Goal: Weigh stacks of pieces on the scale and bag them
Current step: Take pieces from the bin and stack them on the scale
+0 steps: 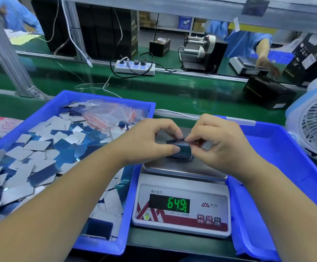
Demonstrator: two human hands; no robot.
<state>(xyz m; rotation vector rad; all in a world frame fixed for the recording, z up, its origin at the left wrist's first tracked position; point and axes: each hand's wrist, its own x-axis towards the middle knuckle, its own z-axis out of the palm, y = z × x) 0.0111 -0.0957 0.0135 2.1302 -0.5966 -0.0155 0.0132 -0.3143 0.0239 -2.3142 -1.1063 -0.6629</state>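
A white electronic scale stands in front of me, its green display reading 64.9. On its steel pan sits a small stack of blue pieces. My left hand grips the stack's left side with thumb and curled fingers. My right hand pinches a few thin pieces at the top of the stack, fingers curled. The blue tray at left holds several loose silver and blue pieces and a heap of small clear zip bags with red strips.
A second blue tray surrounds the scale on the right. A white fan stands at the far right. Beyond lies a green conveyor belt with a power strip, a label dispenser and black boxes; other people work at the back.
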